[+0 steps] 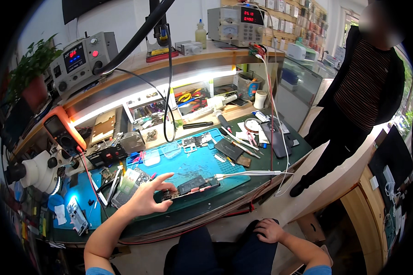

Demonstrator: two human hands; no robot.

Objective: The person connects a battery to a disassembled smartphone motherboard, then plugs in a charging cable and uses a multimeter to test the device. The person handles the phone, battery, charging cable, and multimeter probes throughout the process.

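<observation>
My left hand (152, 195) is over the left end of an opened dark phone (192, 185) lying on the blue mat (215, 160), thumb and fingers spread apart around that end; whether the fingertips touch it is unclear. Small exposed parts show at that end. A white cable (252, 173) runs to the phone's right end. My right hand (267, 229) rests on my right thigh with loosely bent fingers and holds nothing.
A microscope (32, 174), lit phone board (77, 215), orange multimeter (60, 133) and scattered tools surround the mat. Two grey bench instruments (85, 62) (234, 27) stand on the shelf. A person (353, 91) stands at the right; a wooden counter (362, 211) is below.
</observation>
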